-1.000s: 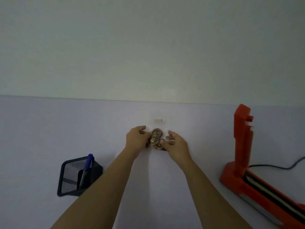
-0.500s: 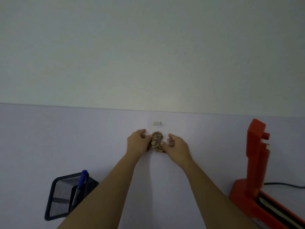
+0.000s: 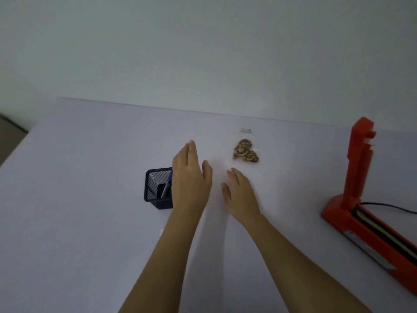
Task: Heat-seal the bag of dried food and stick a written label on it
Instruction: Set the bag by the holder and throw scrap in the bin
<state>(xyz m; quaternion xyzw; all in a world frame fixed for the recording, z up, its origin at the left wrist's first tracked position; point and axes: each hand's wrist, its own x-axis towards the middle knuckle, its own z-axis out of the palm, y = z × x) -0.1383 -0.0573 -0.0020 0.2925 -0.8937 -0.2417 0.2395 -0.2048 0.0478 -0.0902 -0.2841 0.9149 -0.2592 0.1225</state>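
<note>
Fingers of both hands spread flat, holding nothing.
Left hand point(image 3: 190, 177) and right hand point(image 3: 240, 193) hover above the table point(image 3: 79, 199); the bag of dried food point(image 3: 244, 152) lies beyond them, untouched.

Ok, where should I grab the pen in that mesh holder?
Pinch the pen by its blue upper end, coming from above. It leans in the mesh holder with only that end clear of the rim. The left hand is right beside it.
</note>
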